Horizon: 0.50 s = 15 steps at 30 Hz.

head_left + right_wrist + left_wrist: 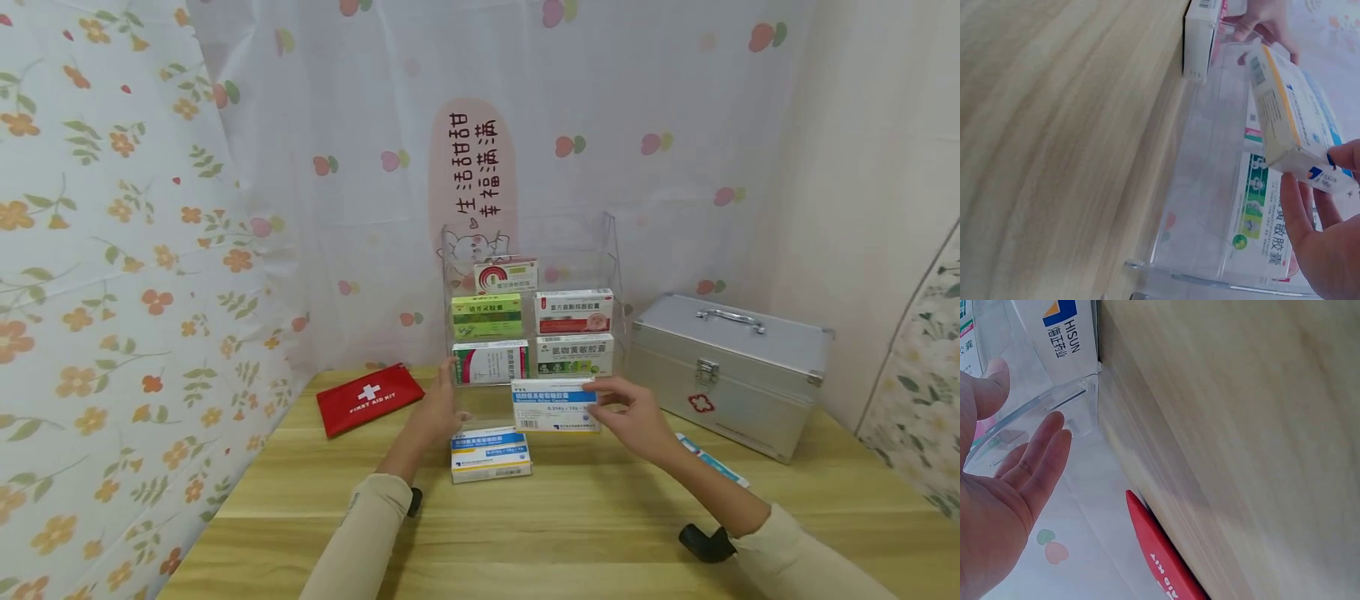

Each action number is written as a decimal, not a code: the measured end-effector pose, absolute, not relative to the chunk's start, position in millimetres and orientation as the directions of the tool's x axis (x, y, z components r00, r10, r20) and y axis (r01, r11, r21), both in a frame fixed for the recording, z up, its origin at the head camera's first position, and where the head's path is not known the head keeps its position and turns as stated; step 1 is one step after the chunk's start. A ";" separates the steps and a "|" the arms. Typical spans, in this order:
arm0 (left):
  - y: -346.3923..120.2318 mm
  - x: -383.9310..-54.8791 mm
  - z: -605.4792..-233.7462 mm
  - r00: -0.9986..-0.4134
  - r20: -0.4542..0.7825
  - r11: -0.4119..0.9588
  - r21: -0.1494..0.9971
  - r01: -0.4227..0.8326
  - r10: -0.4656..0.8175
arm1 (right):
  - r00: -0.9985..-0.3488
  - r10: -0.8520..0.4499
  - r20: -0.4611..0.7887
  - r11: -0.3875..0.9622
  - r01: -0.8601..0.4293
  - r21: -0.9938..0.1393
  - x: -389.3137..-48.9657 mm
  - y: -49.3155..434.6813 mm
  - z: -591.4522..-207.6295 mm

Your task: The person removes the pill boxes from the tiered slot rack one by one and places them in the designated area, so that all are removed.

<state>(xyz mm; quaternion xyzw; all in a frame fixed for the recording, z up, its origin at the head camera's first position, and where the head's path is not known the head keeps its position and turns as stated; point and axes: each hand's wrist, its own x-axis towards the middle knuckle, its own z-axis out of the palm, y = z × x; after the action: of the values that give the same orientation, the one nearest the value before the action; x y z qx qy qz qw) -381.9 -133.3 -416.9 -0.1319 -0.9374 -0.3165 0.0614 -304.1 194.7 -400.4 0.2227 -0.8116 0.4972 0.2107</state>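
My right hand (637, 417) pinches a white-and-blue medicine box (555, 406) by its right end, thumb on the front and fingers behind. The box is held up before the lower right part of a clear stepped rack (607, 237). My left hand (438, 412) is at the rack's left side wall; its thumb and fairly straight fingers lie apart, near or touching the clear edge in the left wrist view. A matching blue-and-white box (491, 456) sits at the rack's lower left. Higher tiers hold a green box (486, 315), a red-and-white box (573, 312) and several others.
A red first aid pouch (370, 398) lies left of the rack on the wooden table (570, 533). To the right stands a silver metal case (727, 375). Partly behind my right forearm lies a slim blue-and-white box (712, 461). Patterned cloth hangs behind.
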 end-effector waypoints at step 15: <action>-132.0 -382.5 -417.1 -0.961 0.193 0.774 0.570 0.276 0.200 | -0.880 -0.174 0.443 0.397 -0.474 -0.786 -293.3 213.0 -405.5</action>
<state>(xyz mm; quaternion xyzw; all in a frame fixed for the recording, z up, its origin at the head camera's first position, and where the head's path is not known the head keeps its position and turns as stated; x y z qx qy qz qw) -382.5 -132.0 -417.1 -0.1266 -0.9398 -0.3114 0.0608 -293.3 213.0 -405.5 0.1967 -0.8229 0.5127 0.1464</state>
